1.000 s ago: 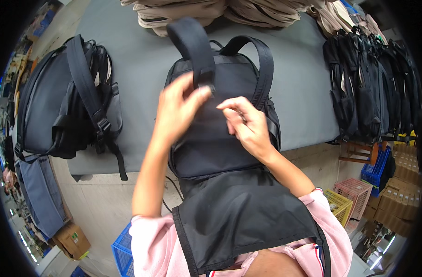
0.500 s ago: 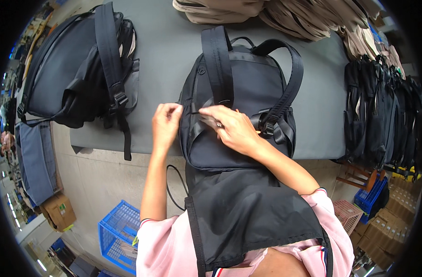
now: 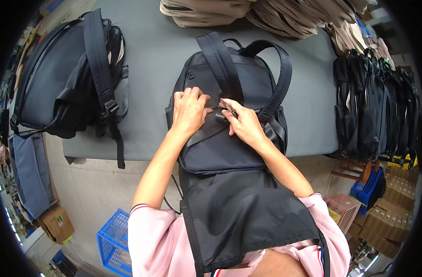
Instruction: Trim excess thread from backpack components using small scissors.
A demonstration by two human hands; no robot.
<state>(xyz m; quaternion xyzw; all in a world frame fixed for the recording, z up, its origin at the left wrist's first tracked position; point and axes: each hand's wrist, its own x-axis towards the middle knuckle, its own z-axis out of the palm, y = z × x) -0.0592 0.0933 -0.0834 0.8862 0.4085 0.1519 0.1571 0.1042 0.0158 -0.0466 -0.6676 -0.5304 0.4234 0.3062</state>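
Note:
A dark navy backpack [image 3: 211,154] lies on the grey table in front of me, its shoulder straps uppermost. My left hand [image 3: 190,111] rests over its left side, thumb and fingers closed on the black strap webbing [image 3: 204,133]. Opposite it, my right hand [image 3: 244,123] is closed at the lower end of the left shoulder strap [image 3: 220,62], close to a black buckle piece [image 3: 221,118]. A small dark object [image 3: 230,110] shows among the right fingers, too small to name. The right shoulder strap [image 3: 285,69] arches up beside my right hand.
Another dark backpack [image 3: 59,74] lies on the table [image 3: 148,92] at left. Beige bags [image 3: 206,11] are heaped along the far edge. Black bags [image 3: 368,101] hang at right. Blue crates [image 3: 114,240], a red crate [image 3: 342,210] and cardboard boxes [image 3: 56,224] stand on the floor.
My left hand has moved right from the backpack's side edge onto its back panel. My right hand has shifted slightly right and up, and the left strap's lower end has swung right.

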